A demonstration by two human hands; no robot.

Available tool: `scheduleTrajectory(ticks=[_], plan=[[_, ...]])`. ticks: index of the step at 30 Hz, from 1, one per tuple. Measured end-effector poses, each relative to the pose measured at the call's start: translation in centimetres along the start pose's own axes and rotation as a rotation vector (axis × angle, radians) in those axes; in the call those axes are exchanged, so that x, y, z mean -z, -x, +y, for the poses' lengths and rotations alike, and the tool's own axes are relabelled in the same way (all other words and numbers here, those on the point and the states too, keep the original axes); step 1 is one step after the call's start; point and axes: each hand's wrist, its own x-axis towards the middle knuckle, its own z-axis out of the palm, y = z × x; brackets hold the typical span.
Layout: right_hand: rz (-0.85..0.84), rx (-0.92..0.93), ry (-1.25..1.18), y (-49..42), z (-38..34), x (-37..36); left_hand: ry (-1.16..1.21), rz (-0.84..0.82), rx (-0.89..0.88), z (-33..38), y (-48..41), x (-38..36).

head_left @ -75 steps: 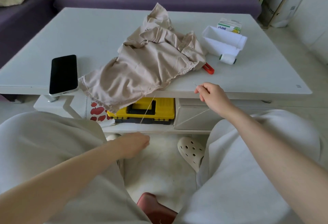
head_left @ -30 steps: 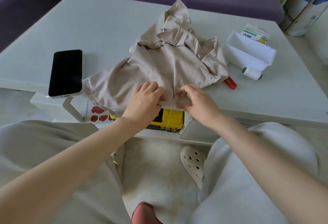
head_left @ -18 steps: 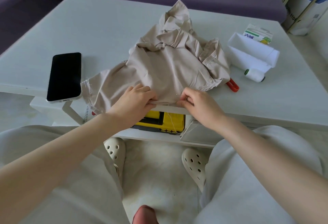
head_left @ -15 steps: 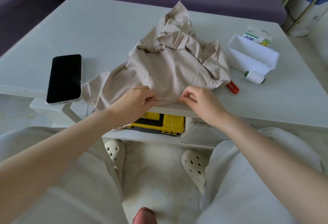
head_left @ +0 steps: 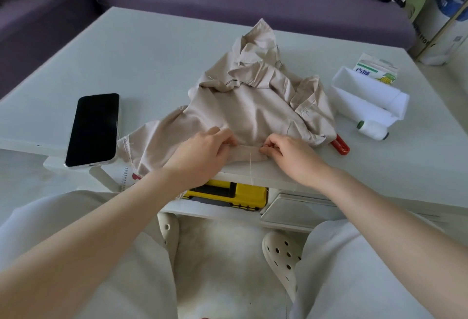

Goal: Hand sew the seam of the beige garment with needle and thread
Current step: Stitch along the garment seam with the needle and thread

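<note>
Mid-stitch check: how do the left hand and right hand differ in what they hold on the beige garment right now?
The left hand pinches only the folded seam of the beige garment, while the right hand pinches a thin needle at that seam. The thread hangs over the table edge nearer the right hand than the left hand. Both hands have curled fingers and sit on the seam at the near edge.

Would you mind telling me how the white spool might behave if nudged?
The spool lies on its side, so it would probably roll. It looks small and likely light. The box beside it may stop it.
</note>
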Motion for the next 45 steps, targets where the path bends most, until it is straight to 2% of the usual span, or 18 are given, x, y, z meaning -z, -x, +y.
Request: scheduleTrajectory(ticks=[2,6,8,10,12,14,19,27,39,45], plan=[[0.003,0.001,0.006,-0.1,-0.1,0.2,-0.072,0.004,0.003,0.7,-0.3,-0.5],[0.019,-0.021,0.004,-0.3,-0.1,0.1,-0.072,-0.008,0.029,0.8,-0.7,-1.0],[0.054,-0.047,0.017,-0.4,-0.3,-0.1,0.018,-0.028,0.067,0.5,-0.8,-1.2],[0.17,-0.113,0.028,-0.2,-0.7,-0.3,0.174,-0.036,0.128,0.2,-1.1,-1.2],[0.285,-0.167,-0.064,0.2,-1.4,-0.1,0.277,-0.043,0.181,0.0,-1.4,-1.2],[0.32,-0.161,-0.199,0.7,-2.3,0.1,0.325,-0.055,0.199,0.0,-1.5,-1.1],[0.294,-0.058,-0.342,1.8,-3.6,0.1,0.424,-0.054,0.215,0.1,-1.4,-1.1],[0.189,0.055,-0.231,2.2,-3.5,-1.0,0.506,-0.009,0.266,-0.1,-1.7,-1.3],[0.194,0.07,-0.122,2.0,-3.5,-1.7,0.474,-0.018,0.262,0.1,-1.6,-1.3],[0.208,0.075,-0.121,1.9,-3.5,-1.9,0.405,0.02,0.2,0.7,-1.1,-1.2]])
